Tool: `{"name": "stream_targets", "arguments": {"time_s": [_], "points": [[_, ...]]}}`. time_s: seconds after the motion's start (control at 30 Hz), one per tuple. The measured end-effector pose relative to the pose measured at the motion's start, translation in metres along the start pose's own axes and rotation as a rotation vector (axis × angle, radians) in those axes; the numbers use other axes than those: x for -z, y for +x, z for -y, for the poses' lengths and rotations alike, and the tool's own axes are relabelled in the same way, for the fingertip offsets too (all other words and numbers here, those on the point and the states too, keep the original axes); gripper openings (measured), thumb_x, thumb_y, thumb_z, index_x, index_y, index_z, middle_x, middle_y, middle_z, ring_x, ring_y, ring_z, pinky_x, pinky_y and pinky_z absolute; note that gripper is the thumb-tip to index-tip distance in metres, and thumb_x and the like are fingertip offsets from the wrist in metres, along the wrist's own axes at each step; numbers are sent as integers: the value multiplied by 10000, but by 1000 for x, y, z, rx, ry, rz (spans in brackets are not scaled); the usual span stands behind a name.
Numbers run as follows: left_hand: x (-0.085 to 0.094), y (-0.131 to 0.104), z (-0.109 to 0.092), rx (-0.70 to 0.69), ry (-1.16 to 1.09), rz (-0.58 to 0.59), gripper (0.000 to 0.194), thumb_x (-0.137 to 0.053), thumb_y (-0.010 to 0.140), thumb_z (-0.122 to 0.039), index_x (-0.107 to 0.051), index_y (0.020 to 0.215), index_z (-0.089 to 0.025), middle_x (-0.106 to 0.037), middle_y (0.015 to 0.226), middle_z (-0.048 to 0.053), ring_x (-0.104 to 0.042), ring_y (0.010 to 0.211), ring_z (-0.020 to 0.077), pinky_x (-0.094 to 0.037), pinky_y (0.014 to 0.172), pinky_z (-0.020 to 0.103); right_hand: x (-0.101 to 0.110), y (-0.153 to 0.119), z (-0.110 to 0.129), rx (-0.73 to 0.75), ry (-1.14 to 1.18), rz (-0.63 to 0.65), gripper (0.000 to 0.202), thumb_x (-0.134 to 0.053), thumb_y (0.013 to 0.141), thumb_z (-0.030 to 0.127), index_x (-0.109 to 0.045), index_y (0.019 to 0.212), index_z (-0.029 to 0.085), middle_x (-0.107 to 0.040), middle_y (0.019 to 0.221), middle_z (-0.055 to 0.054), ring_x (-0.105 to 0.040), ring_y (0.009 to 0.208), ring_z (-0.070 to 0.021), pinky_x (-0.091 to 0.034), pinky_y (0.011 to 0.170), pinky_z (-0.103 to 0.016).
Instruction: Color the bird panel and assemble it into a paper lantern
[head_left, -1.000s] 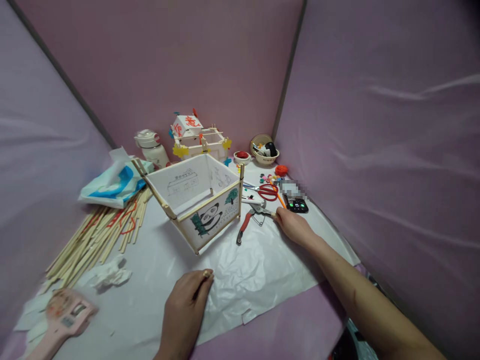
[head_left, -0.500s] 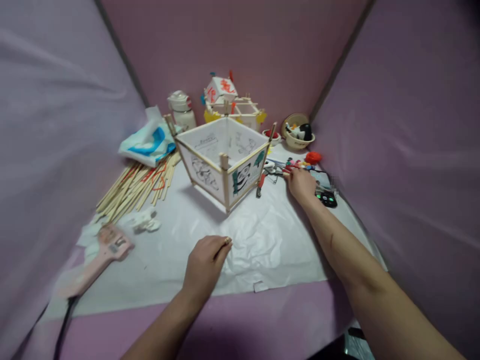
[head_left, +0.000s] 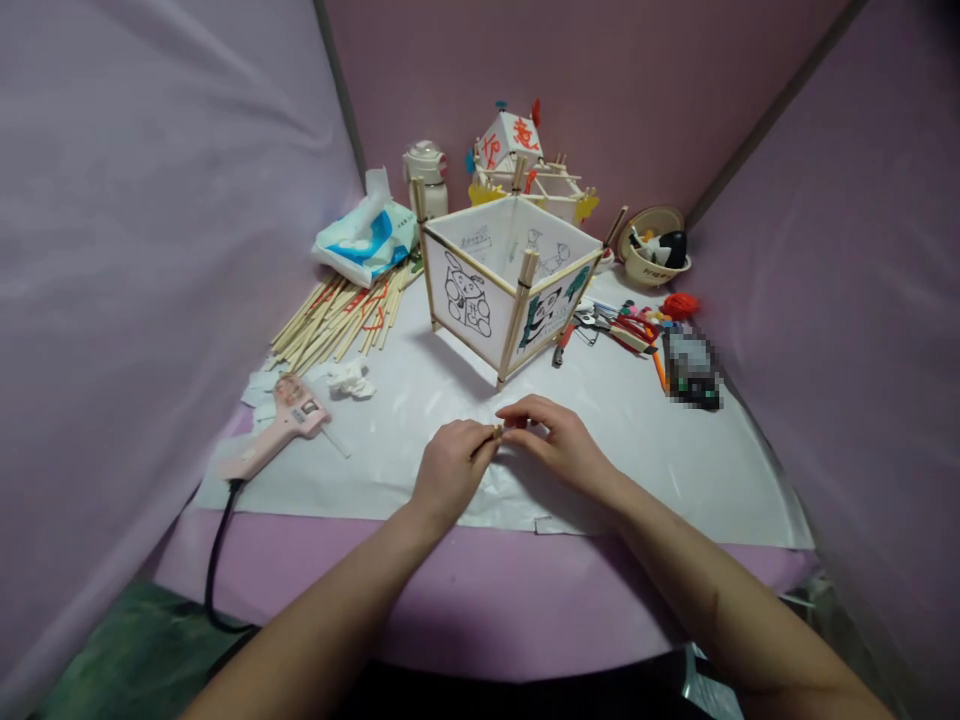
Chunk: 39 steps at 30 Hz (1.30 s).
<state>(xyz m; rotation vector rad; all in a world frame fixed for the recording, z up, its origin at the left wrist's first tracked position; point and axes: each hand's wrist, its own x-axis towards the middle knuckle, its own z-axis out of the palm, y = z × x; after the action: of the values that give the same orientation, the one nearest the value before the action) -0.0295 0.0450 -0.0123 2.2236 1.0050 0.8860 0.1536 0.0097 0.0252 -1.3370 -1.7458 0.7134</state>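
Observation:
My left hand (head_left: 456,462) pinches a small pale wooden piece (head_left: 497,432) between thumb and fingertips, over the front of the white sheet; most of it is hidden. Right beside it is my right hand (head_left: 559,442), thumb and forefinger apart, their tips close to the piece. Whether they touch it I cannot tell. Just beyond both hands stands a square lantern frame (head_left: 517,290) of wooden sticks with white panels, a rabbit and a panda drawn on the outside.
At left lie a pink glue gun (head_left: 289,420), crumpled tissue (head_left: 351,380), wooden sticks (head_left: 337,318) and a wipes pack (head_left: 367,240). Red-handled pliers (head_left: 634,332), a blurred-out phone (head_left: 691,368) and a bowl (head_left: 656,268) are at right. Behind stand a bottle (head_left: 426,178) and another decorated lantern (head_left: 517,145).
My right hand has come back from the pliers at right to beside my left hand, leaving the pliers on the table. The left still holds the small piece. The view has shifted.

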Motion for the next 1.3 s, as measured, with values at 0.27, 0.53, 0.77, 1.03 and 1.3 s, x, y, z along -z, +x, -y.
{"name": "stream_targets", "arguments": {"time_s": [0.27,0.53,0.77,1.03,1.3], "points": [[0,2,-2,85,-157,-18,132,-621,830,-133,-717,768,-199,-695,769,25,-628,793,201,-490,824,352,-9,13,2,61,-43,-5,95,-622,865,203,-702,816,189,-671,807,-17,-602,786,-151,-458,745,-280],[15,5,5,215,-591,-53,414,-495,961,-353,-644,1262,-110,-729,1163,144,-710,1018,227,-568,896,399,-5,25,4,-60,129,24,181,-673,811,317,-731,836,148,-666,701,-10,-553,668,-136,-413,655,-259],[18,3,8,188,-660,-83,530,-702,786,-219,-615,1289,-80,-761,1064,131,-722,983,234,-569,885,366,-18,26,21,70,-19,-22,94,-660,803,222,-715,780,150,-676,739,-6,-563,695,-130,-417,689,-253],[10,-6,4,156,-410,-181,565,-664,811,-76,-586,1363,-166,-771,863,24,-711,817,169,-531,849,289,-36,23,3,129,-32,-69,103,-643,796,260,-714,772,190,-689,769,-22,-610,753,-175,-440,737,-289],[6,-10,2,204,-265,-207,559,-686,830,-83,-574,1367,-189,-786,953,54,-726,937,207,-528,858,288,-44,18,0,75,-16,-86,172,-617,796,331,-709,800,186,-687,795,-39,-603,757,-193,-439,736,-316]]}}
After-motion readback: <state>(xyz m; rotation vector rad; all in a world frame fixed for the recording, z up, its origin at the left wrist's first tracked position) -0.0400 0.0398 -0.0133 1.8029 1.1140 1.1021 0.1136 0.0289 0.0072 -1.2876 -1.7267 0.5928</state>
